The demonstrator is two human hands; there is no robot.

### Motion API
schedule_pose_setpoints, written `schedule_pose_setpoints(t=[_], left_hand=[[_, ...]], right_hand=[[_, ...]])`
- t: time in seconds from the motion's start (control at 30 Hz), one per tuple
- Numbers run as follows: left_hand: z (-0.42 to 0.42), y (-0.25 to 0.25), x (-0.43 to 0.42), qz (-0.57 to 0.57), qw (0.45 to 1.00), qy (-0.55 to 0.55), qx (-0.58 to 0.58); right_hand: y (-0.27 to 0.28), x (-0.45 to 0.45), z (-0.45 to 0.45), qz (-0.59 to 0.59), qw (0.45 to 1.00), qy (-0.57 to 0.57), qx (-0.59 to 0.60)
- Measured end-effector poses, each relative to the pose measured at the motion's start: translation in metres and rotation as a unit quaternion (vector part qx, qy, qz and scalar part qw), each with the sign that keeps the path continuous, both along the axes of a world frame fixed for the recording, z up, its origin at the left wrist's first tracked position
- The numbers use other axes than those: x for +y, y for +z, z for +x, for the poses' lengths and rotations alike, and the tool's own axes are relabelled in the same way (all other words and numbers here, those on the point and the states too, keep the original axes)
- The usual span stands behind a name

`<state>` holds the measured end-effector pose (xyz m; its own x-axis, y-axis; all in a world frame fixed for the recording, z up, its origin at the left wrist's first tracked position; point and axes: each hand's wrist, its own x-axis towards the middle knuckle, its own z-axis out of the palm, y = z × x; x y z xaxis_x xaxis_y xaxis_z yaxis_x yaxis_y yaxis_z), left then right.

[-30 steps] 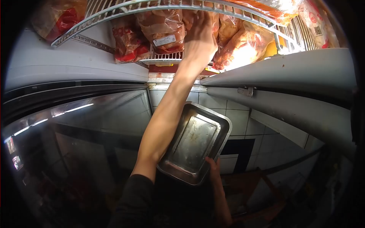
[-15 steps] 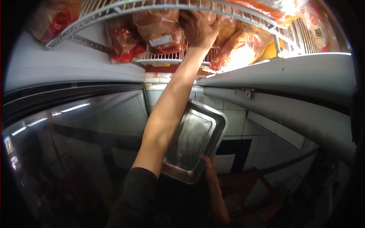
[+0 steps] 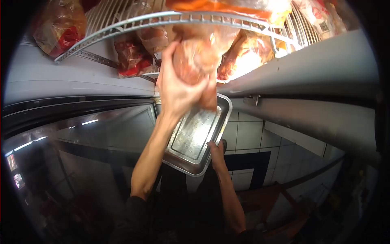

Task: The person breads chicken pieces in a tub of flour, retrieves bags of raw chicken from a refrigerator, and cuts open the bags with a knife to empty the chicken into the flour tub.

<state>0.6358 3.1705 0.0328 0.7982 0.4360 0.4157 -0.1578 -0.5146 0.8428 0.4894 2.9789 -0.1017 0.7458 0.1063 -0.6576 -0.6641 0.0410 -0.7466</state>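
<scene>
My left hand (image 3: 178, 87) is wrapped round a clear plastic bag of raw meat (image 3: 197, 61), which is somewhat blurred. The bag is out past the front of the lower shelf, over the far end of a metal tray (image 3: 191, 138). Its lower tip hangs in front of the tray. My right hand (image 3: 216, 152) grips the tray by its right rim, thumb on the inner side. The tray is tilted towards me, with a few wet-looking marks on its bare bottom.
A wire shelf (image 3: 170, 18) holding several bags of meat crosses the top. More bagged meat (image 3: 132, 57) lies on the shelf below. A glass door (image 3: 101, 134) stands at the left, a grey door edge (image 3: 308, 73) at the right. Floor tiles (image 3: 248, 132) show below.
My left hand has come back from the lower shelf towards me, bringing the bag of meat out. The tray in my right hand has moved slightly up and left.
</scene>
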Motion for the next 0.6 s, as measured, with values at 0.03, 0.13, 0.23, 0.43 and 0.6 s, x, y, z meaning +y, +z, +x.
schedule_pose_setpoints(t=[0.03,0.13,0.23,0.43,0.6], left_hand=[[-0.019,0.011,0.0,-0.034,0.997,-0.013,0.068],[-0.053,0.02,-0.003,-0.002,0.978,-0.022,0.209],[-0.066,0.012,-0.011,0.043,0.927,-0.059,0.367],[-0.038,-0.002,-0.002,0.027,0.969,-0.101,0.226],[0.12,-0.062,0.017,0.154,0.986,0.015,-0.064]], right_hand=[[-0.001,0.006,0.005,0.005,1.0,-0.008,-0.01],[0.009,0.013,0.007,0.07,0.997,-0.021,-0.018],[0.05,0.028,0.012,0.014,0.999,-0.038,-0.013],[0.021,0.011,0.012,0.047,0.999,0.003,-0.007],[0.032,0.003,0.005,0.047,0.996,0.001,0.072]])
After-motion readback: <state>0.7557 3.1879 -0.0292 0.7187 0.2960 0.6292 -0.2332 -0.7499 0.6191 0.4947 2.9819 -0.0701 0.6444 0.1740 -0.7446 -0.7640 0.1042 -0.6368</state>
